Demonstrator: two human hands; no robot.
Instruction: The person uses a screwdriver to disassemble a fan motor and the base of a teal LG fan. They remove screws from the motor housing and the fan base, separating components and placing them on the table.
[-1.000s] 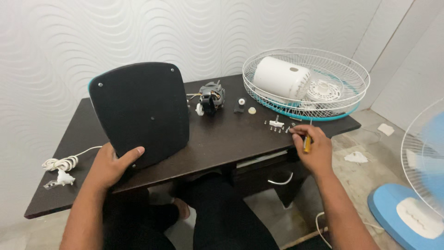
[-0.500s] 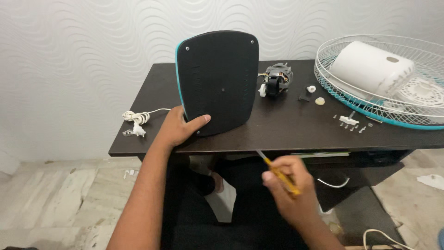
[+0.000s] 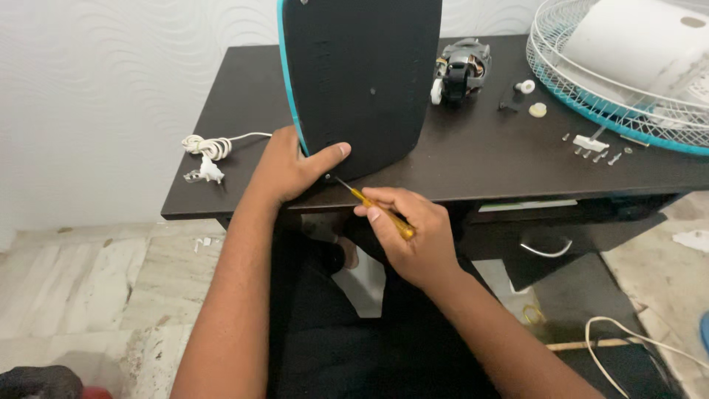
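A black fan base plate [image 3: 365, 74] with a teal rim stands upright on its edge on the dark table [image 3: 502, 159]. My left hand [image 3: 292, 166] grips its lower left corner, thumb across the black underside. My right hand [image 3: 410, 233] holds a yellow-handled screwdriver [image 3: 373, 205], its tip touching the plate's bottom edge next to my left thumb.
A fan motor [image 3: 458, 70], two small white knobs [image 3: 533, 98] and several loose screws [image 3: 594, 148] lie on the table's right half. A white and teal fan grille [image 3: 591, 96] holds a white housing at the far right. A coiled white power cord [image 3: 210, 151] lies at the left.
The view has dropped closer to the plate. My right hand brought the screwdriver up from below the table edge to the plate's bottom edge. My left hand stays on the plate.
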